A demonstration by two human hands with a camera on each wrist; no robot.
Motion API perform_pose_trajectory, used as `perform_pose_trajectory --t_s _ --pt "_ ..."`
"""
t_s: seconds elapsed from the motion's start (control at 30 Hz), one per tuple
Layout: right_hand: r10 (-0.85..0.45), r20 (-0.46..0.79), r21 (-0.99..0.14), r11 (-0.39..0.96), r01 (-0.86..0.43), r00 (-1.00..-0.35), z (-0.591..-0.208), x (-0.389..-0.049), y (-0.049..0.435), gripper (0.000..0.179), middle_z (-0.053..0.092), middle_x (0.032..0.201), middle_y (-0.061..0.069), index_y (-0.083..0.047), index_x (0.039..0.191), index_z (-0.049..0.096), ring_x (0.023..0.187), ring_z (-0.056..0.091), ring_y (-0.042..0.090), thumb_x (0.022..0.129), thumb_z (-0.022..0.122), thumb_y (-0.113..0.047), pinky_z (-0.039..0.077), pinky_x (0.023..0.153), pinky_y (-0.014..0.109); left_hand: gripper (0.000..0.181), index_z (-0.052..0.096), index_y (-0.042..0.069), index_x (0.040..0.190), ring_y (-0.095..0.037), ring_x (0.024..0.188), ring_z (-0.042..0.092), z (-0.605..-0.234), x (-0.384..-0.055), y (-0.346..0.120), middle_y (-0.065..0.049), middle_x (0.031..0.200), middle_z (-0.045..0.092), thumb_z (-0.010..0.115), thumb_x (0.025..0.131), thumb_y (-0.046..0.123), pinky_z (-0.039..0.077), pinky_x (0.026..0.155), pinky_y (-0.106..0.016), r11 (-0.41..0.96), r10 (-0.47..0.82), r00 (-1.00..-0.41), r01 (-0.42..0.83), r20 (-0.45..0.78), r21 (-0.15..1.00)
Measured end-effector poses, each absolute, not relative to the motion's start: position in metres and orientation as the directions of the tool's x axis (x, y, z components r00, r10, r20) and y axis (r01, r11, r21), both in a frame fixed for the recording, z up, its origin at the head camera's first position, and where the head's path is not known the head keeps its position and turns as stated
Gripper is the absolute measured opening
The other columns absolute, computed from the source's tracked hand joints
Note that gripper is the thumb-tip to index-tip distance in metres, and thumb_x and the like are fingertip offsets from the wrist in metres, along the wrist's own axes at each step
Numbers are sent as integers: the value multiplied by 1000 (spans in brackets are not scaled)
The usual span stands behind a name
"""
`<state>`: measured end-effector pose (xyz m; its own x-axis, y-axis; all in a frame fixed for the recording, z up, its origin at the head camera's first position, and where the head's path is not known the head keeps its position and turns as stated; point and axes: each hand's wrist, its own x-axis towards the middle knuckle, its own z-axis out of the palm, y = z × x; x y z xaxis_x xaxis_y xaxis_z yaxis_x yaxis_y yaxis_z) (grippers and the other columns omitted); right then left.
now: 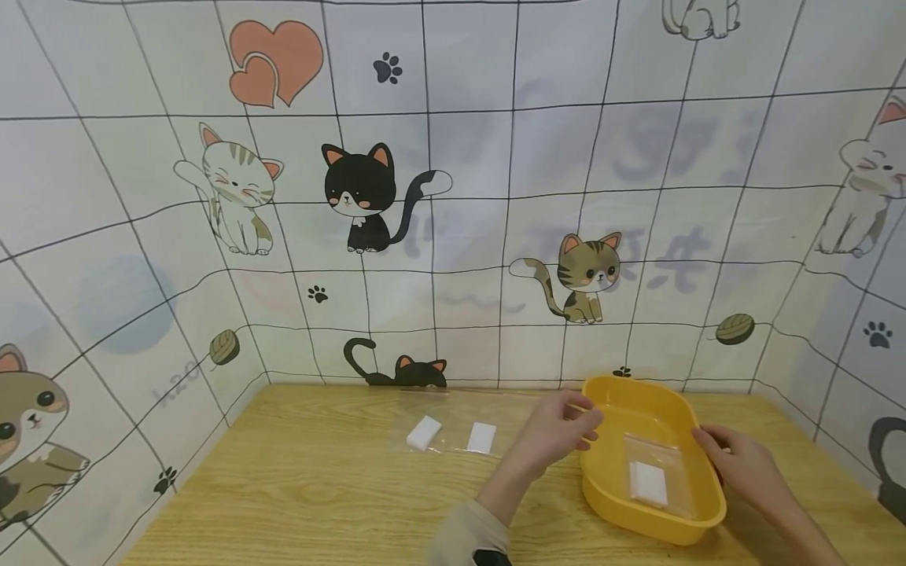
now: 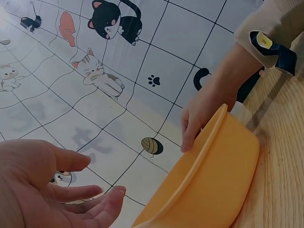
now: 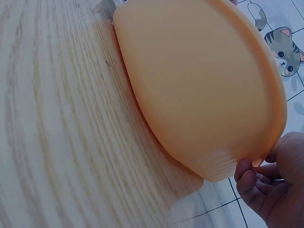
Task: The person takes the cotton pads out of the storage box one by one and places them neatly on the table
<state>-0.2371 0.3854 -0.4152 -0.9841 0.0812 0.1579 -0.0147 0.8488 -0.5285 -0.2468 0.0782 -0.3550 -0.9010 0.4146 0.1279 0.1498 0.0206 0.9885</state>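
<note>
Writing [image 1: 683,250]: faint on wall cloth [image 1: 467,173], unreadable
Left hand [image 1: 555,428]: fingers open, beside yellow tray [image 1: 637,405]
Right hand [image 1: 743,460]: fingers gripping tray's rim
White pieces [image 1: 425,433]: two toward counter's [image 1: 297,487] back edge

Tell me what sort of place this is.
Probably an indoor tabletop workspace: a wood-grain table, a cat-print backdrop behind it, and a yellow tray holding a bagged white piece.
</note>
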Motion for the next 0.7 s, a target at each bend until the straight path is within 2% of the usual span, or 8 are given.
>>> perform_pose_trajectory --t_s 0.27,0.5,0.7 --pt "73 178 -549 835 -37 -981 -417 -237 386 62 59 122 39 23 129 50 107 59 53 109 41 -35 53 84 60 29 64 6 120 -20 75 67 -360 -244 95 -2 87 67 70 96 19 59 76 -39 135 389 -921 67 9 989" --pt "74 191 -547 836 -43 -979 -417 -236 386 61 60 120 39 23 128 51 105 60 52 109 41 -35 53 83 59 28 64 3 119 -17 75 66 -366 -244 107 -2 87 66 70 94 15 59 77 -41 142 389 -921 67 7 988" --pt "74 179 -549 835 -37 -981 -416 -235 385 63 60 121 39 23 128 51 104 61 51 109 41 -36 54 82 58 28 66 5 119 -22 79 68 -368 -243 115 0 88 67 70 94 16 59 77 -37 172 393 -919 75 1 982"
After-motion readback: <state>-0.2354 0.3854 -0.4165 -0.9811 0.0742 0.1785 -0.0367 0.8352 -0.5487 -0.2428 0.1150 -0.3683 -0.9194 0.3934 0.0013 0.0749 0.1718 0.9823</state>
